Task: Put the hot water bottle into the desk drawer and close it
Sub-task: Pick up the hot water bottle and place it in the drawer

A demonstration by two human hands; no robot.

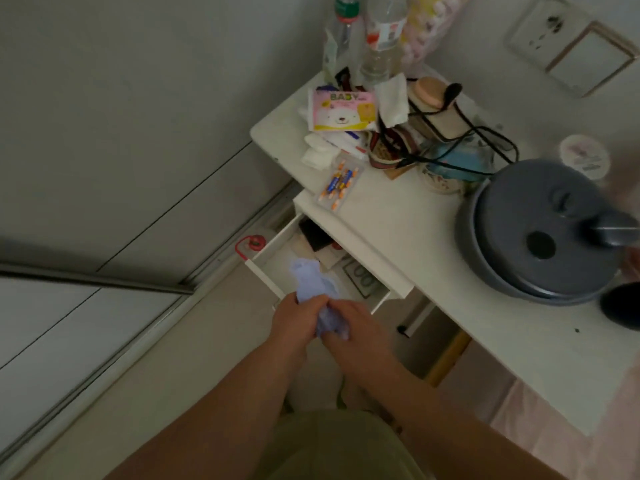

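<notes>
Gripping the pale purple hot water bottle (317, 299) together, the left hand (298, 318) and right hand (353, 325) held it right over the open desk drawer (273, 251). Its upper end hung above the drawer's clutter, beside the white desk (398, 209).

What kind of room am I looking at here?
Probably a small bedroom or dorm room at home. A cluttered white desk stands against the wall, its drawer open, with water bottles, a pack of baby wipes and a grey cooking pot on top.
</notes>
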